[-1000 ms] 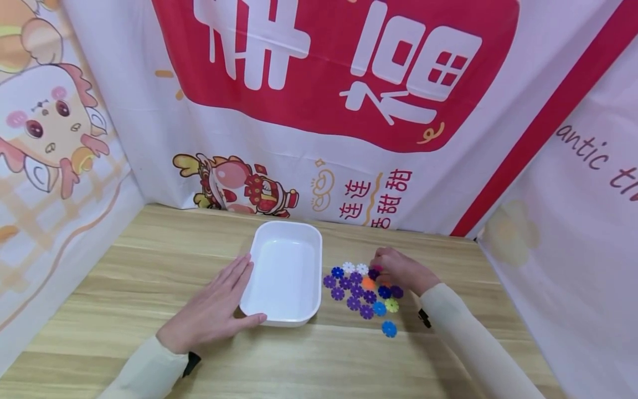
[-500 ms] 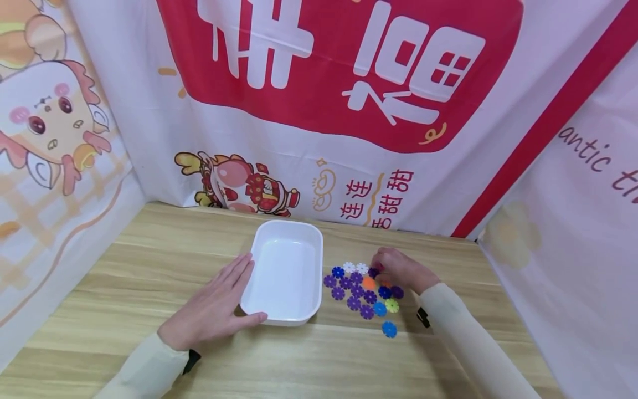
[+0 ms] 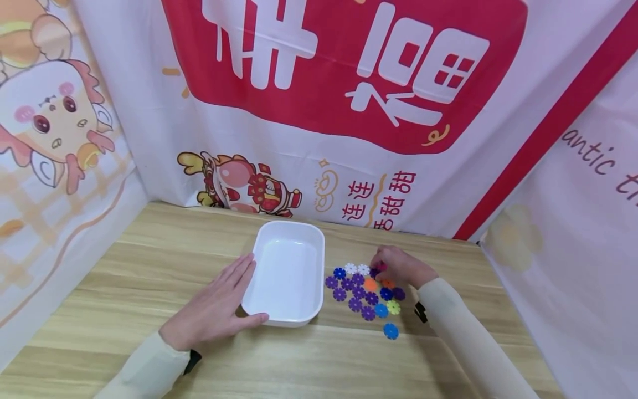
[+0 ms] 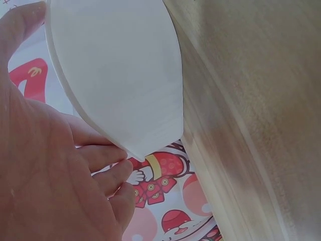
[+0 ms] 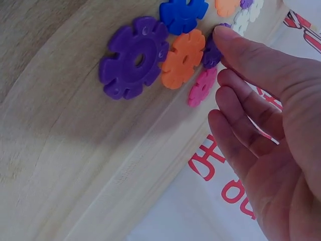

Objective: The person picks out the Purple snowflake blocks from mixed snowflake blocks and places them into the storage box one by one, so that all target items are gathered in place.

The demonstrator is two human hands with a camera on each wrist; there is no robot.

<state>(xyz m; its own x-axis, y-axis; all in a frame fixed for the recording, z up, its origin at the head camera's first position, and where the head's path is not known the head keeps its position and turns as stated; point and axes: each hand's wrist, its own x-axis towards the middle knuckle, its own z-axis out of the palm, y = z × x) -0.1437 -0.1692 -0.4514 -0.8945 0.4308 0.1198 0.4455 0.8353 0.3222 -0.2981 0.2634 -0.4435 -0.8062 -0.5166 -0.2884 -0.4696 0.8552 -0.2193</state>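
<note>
My left hand [image 3: 214,305] lies along the left side of a white rectangular tray [image 3: 284,277], its fingers extended at the rim and its thumb at the near left corner. The left wrist view shows the fingertips at the edge of the tray [image 4: 115,65]. To the right, my right hand [image 3: 401,266] reaches over the far part of a group of plastic snowflake discs. Its thumb tip is at a dark purple disc [image 5: 212,54], with the other fingers loosely bent beside a pink disc [image 5: 202,87]. The index finger is hidden, and I see no clear pinch.
Several purple discs [image 3: 355,304], white discs [image 3: 363,270] and an orange disc [image 3: 370,285] lie flat on the wooden table [image 3: 279,366]. A light blue disc [image 3: 391,331] lies apart, nearest me. Printed cloth [image 3: 279,133] walls the table's back and sides.
The view has shifted slightly. My right hand has drawn back a little, showing more of an orange disc beside it. The left hand and tray stay together as before.
</note>
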